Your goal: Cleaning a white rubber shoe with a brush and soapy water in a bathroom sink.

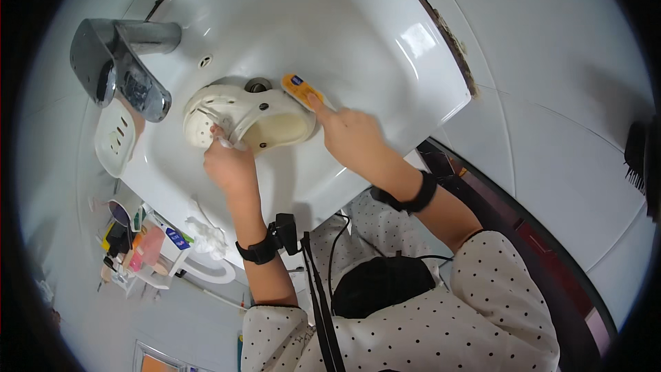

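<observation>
A white foam clog (288, 124) with round holes in its toe lies in the white sink (344, 34), its foot opening facing up and toward me. My left hand (231, 165) is closed on the clog's side near the toe; a bit of white, perhaps foam, shows by the fingers. In my right hand (351, 136) is a small brush (300, 89) with an orange-yellow back and a dark blue label. It touches or nearly touches the clog's heel end. The brush's underside is hidden.
A chrome faucet (127, 62) reaches over the sink's left side, above a white soap dish (116, 139). Behind the clog shows the drain (258, 85). A shelf of toiletries (144, 248) hangs at lower left. A black hairbrush (640, 158) is at the far right.
</observation>
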Demonstrator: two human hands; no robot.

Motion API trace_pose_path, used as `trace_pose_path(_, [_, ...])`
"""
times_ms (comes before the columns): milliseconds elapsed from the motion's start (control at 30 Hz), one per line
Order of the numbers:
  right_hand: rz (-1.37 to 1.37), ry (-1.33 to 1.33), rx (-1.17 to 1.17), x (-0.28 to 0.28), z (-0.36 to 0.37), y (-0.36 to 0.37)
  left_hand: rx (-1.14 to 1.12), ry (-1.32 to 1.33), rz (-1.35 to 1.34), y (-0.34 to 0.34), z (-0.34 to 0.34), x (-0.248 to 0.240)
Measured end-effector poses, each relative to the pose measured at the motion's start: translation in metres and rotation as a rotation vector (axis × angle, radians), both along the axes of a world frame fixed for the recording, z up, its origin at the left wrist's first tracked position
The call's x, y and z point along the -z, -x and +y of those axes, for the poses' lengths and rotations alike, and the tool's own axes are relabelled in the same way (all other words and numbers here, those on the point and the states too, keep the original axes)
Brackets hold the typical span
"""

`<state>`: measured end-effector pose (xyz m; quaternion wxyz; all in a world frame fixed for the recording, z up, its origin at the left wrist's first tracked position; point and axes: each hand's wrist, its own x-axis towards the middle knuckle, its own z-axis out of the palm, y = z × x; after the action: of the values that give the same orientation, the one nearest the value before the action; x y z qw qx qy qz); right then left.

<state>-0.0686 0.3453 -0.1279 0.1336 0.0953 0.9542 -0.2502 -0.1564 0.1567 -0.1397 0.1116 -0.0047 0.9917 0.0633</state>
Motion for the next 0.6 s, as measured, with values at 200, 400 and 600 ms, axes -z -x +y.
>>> trace_pose_path(200, [-0.128,0.07,0.057,-0.022,-0.008,-0.026,0.057,0.169,-0.06,0.0,0.012,-0.013])
trace_pose_path(400, [0.104,0.066,0.087,-0.024,0.006,0.009,0.028,-0.059,-0.158,0.014,0.005,-0.027])
trace_pose_path(600, [-0.004,0.102,0.032,-0.053,0.008,-0.01,0.06,-0.216,-0.243,0.002,0.005,-0.025])
